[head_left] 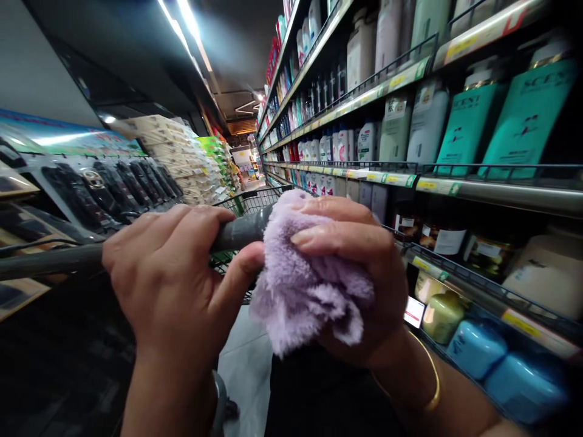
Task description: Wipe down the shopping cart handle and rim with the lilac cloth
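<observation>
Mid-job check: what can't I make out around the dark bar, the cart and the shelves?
All in the head view:
Part of the dark bar: covered by the purple cloth and the right-hand grip.
Far side of the left-hand grip: hidden by the hand itself.
Inside of the cart basket: mostly blocked by hands and cloth.
Lettering on the blue jars: blurred.
Yellow price tags: print unreadably small, blurred.

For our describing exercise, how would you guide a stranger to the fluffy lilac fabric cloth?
Find the dark, round cart handlebar crossing the foreground. Follow it from the bare left hand to the bare right hand. The fluffy lilac cloth is bunched there, its pale, fuzzy folds unlike the solid, dark bar.
</observation>
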`<state>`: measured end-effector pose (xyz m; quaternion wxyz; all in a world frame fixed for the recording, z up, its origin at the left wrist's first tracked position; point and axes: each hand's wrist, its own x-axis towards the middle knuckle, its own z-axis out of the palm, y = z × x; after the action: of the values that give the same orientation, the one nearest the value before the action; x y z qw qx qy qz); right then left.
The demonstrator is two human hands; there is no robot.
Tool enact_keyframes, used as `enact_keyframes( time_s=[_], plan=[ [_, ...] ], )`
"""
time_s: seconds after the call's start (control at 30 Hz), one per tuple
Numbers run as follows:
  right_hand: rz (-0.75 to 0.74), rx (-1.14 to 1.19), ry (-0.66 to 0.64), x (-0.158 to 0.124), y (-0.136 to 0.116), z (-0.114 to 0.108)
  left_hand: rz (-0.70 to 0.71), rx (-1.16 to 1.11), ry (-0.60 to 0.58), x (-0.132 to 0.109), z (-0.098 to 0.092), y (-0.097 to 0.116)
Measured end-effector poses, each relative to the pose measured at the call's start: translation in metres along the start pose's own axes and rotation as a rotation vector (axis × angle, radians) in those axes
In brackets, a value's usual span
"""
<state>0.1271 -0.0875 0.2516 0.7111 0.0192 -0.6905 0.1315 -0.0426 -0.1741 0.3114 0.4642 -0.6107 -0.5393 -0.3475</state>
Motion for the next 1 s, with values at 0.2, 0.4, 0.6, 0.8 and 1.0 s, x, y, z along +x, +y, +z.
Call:
enact_keyframes(
  time_s=[0.2,0.4,0.6,0.8,1.0],
  plan=[
    [0.248,0.026,0.174,0.003,0.034,0.010,-0.051,0.031,-0.030,0.005,0.013,0.016],
    [0.097,-0.026,0.229,0.010,0.011,0.001,-0.064,0.059,-0.017,0.010,0.030,0.028],
    [0.212,-0.020,0.261,0.010,0.021,-0.005,-0.053,0.024,-0.048,0.012,0.037,0.032],
    [-0.077,-0.054,0.076,0.024,-0.009,-0.022,0.003,-0.068,-0.037,0.012,0.042,0.026],
    [-0.125,-0.352,-0.120,0.051,0.014,-0.029,0.052,-0.187,-0.024,0.014,0.049,0.021]
  ],
)
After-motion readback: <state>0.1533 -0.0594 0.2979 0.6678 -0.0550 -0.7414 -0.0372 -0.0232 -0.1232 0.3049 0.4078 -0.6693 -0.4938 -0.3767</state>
